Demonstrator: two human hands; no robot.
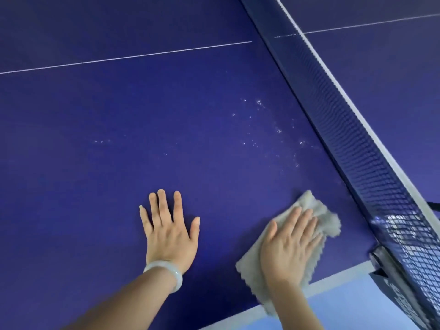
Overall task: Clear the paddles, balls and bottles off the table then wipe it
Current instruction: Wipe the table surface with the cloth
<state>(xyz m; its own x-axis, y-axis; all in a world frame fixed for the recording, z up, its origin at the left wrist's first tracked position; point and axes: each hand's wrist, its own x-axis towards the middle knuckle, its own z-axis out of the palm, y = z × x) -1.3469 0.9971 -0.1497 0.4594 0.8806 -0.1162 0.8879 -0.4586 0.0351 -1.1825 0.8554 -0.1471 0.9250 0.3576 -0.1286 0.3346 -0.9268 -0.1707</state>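
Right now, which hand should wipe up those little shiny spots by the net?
The right hand: it presses flat on the grey cloth, and the spots lie just ahead of it beside the net. The left hand rests bare on the table.

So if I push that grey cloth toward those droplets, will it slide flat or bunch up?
The cloth looks soft and floppy, rumpled past the right hand, so its free edge may bunch. Its fuzzy pile probably drags rather than slips. It likely weighs little.
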